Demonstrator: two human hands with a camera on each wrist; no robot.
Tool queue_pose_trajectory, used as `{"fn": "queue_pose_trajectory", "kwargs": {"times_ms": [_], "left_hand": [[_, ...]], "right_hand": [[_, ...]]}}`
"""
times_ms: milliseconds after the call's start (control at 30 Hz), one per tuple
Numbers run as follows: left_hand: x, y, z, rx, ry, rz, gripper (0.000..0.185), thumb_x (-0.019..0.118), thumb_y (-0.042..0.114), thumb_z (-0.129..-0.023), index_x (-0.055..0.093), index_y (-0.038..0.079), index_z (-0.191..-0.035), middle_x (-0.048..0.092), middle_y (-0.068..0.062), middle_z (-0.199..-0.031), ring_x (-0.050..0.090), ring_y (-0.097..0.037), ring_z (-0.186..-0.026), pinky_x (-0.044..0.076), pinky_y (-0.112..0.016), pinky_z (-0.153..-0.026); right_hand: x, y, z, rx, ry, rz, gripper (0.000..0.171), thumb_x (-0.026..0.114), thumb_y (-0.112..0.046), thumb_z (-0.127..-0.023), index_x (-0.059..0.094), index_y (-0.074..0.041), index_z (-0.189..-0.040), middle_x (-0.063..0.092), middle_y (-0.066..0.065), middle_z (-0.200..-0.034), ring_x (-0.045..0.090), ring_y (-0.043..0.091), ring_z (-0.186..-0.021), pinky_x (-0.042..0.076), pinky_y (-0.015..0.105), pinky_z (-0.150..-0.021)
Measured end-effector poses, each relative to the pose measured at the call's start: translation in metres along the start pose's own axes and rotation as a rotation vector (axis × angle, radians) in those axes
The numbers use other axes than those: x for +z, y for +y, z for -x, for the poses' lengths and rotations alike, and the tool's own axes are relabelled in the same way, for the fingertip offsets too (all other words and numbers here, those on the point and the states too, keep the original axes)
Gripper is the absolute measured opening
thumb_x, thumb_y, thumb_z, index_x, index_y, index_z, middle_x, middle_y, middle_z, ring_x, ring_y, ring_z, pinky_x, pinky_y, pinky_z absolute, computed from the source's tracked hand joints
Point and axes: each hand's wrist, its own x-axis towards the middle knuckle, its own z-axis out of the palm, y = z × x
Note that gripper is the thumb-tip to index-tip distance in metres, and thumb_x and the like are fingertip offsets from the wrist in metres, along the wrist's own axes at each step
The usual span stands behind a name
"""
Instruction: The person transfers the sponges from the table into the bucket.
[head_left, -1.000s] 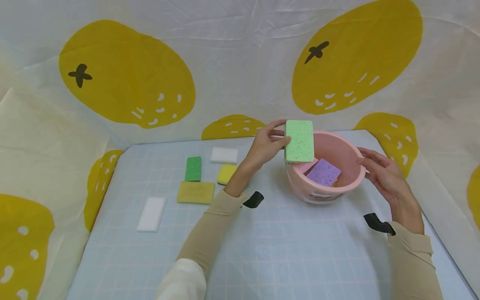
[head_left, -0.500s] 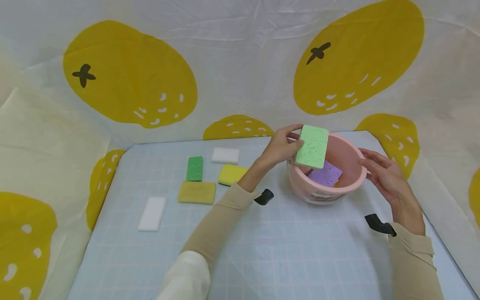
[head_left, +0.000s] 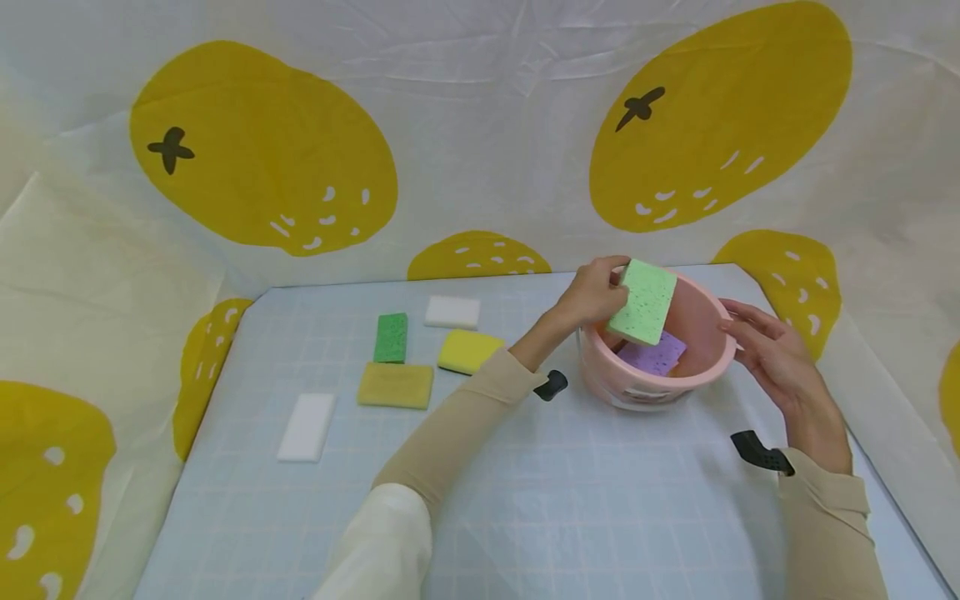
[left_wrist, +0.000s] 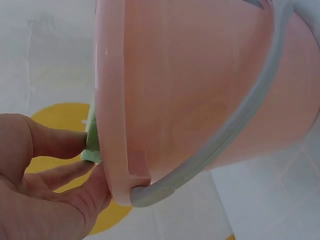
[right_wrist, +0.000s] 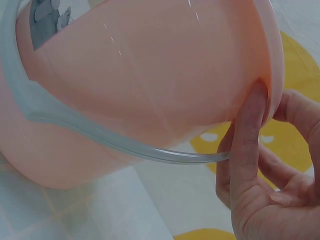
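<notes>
A light green rectangular sponge (head_left: 642, 301), pinched along its edge by the fingers and thumb of the left hand (head_left: 596, 293), has been carried from just left of the rim to a tilted position over the mouth of the pink plastic bucket (head_left: 701, 367), its lower corner now dipping inside, so the sponge is judged close to being set down among those already collected. A purple speckled sponge (head_left: 654, 353) is seen lying on the bucket's floor beneath it. In the left wrist view the green sponge (left_wrist: 92, 135) is glimpsed behind the bucket's rim (left_wrist: 107, 125), gripped between fingertips. The left forearm is stretched forward across the pale blue gridded table mat (head_left: 525, 500), wrist bent slightly down towards the bucket. The right hand (head_left: 776, 358) has been kept at the bucket's far right side, fingers extended and relaxed; in the right wrist view a finger (right_wrist: 248, 130) is pressed flat against the bucket wall (right_wrist: 150, 75), steadying it rather than grasping. Left on the mat, well apart from the bucket, are a dark green sponge (head_left: 391, 337), a yellow sponge (head_left: 468, 351), an ochre sponge (head_left: 395, 385) and two white foam blocks (head_left: 452, 312), (head_left: 306, 427).
</notes>
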Motion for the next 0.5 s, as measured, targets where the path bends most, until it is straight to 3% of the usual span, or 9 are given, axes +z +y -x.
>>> {"fn": "queue_pose_trajectory", "kwargs": {"times_ms": [233, 400, 500], "left_hand": [[0.015, 0.009, -0.004, 0.018, -0.012, -0.255, 0.058, 0.057, 0.000, -0.093, 0.051, 0.006, -0.150, 0.062, -0.004, -0.138, 0.056, -0.014, -0.108, 0.048, -0.020, -0.088], [0.026, 0.012, -0.005, -0.016, -0.049, -0.363, 0.052, 0.063, 0.006, -0.095, 0.054, 0.012, -0.147, 0.063, 0.004, -0.127, 0.053, -0.009, -0.105, 0.045, -0.019, -0.088], [0.031, 0.012, -0.006, -0.012, -0.063, -0.419, 0.037, 0.063, 0.008, -0.096, 0.060, 0.011, -0.132, 0.061, 0.004, -0.111, 0.051, -0.008, -0.096, 0.043, -0.017, -0.081]], "right_hand": [[0.000, 0.000, -0.001, -0.008, -0.008, -0.018, 0.032, 0.066, -0.016, -0.102, 0.070, -0.021, -0.132, 0.068, -0.013, -0.123, 0.066, 0.005, -0.103, 0.057, 0.019, -0.082], [0.001, 0.000, -0.001, -0.029, -0.014, -0.018, 0.030, 0.065, -0.015, -0.102, 0.071, -0.020, -0.131, 0.068, -0.012, -0.122, 0.067, 0.005, -0.101, 0.057, 0.019, -0.080], [0.001, 0.000, -0.001, -0.034, -0.011, -0.026, 0.030, 0.066, -0.014, -0.101, 0.072, -0.020, -0.131, 0.069, -0.012, -0.121, 0.067, 0.005, -0.101, 0.057, 0.019, -0.080]]}}
